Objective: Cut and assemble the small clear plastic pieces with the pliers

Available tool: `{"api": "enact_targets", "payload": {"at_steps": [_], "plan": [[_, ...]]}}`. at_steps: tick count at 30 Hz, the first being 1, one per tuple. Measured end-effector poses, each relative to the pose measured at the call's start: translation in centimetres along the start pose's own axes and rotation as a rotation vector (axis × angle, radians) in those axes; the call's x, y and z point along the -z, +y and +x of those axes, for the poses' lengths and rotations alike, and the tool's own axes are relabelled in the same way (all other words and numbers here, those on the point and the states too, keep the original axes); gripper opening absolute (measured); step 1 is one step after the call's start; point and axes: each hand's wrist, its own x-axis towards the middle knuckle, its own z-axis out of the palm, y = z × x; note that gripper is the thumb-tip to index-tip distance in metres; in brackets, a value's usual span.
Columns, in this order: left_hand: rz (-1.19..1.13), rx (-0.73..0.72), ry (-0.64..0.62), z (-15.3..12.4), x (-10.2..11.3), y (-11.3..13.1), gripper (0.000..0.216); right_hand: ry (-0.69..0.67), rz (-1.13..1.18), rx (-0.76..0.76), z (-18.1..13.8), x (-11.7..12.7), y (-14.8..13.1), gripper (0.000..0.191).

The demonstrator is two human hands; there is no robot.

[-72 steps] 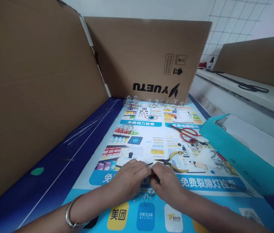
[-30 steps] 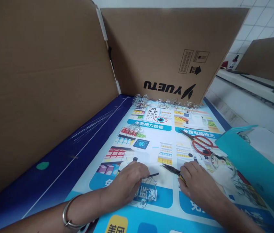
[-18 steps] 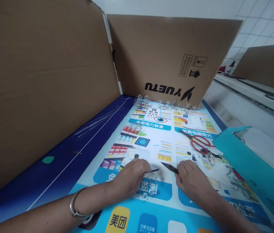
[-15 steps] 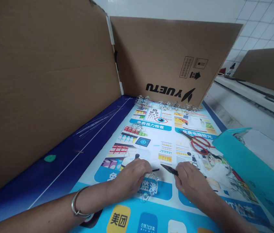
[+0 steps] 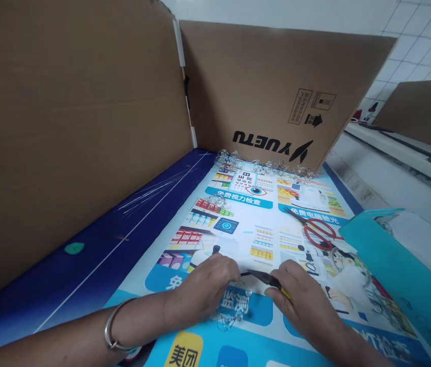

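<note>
My left hand (image 5: pixel 211 285), fingers closed, pinches a short thin black strip (image 5: pixel 245 274) that sticks out to the right. Below its fingertips is a loop of thin wire with clear beads (image 5: pixel 234 311); whether the hand holds the loop too, I cannot tell. In my right hand (image 5: pixel 301 293) is a pair of needle-nose pliers (image 5: pixel 264 277) with dark jaws and a bit of yellow handle showing. The tip of the pliers meets the free end of the black strip. My right fingers hide most of the handles.
Red-handled scissors (image 5: pixel 320 234) lie to the right, near a turquoise box (image 5: pixel 395 270). A bundle of thin wires (image 5: pixel 383 306) sits beside it. Beaded wire pieces (image 5: pixel 269 167) line the foot of the back cardboard panel (image 5: pixel 261 92). Another cardboard panel (image 5: pixel 74 127) stands at left.
The pliers have moved left, closing the gap to the black strip, and now touch its end. My left hand keeps its hold. The view has shifted slightly.
</note>
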Motion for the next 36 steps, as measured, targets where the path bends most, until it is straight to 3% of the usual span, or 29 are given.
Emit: {"api": "enact_targets", "payload": {"at_steps": [8, 14, 22, 36], "plan": [[0.095, -0.022, 0.045, 0.4, 0.2, 0.1, 0.021, 0.039, -0.230, 0.150, 1.6, 1.4, -1.4, 0.011], [0.108, -0.013, 0.044, 0.4, 0.2, 0.2, 0.020, 0.124, -0.362, 0.171, 1.7, 1.3, -2.0, 0.012], [0.102, 0.029, 0.039, -0.1, 0.0, -0.1, 0.019, 0.129, -0.365, 0.144, 1.6, 1.2, -2.4, 0.013], [0.148, -0.053, 0.071, -0.2, -0.3, -0.1, 0.024, 0.155, -0.347, 0.176, 1.4, 1.2, -2.7, 0.013]]}}
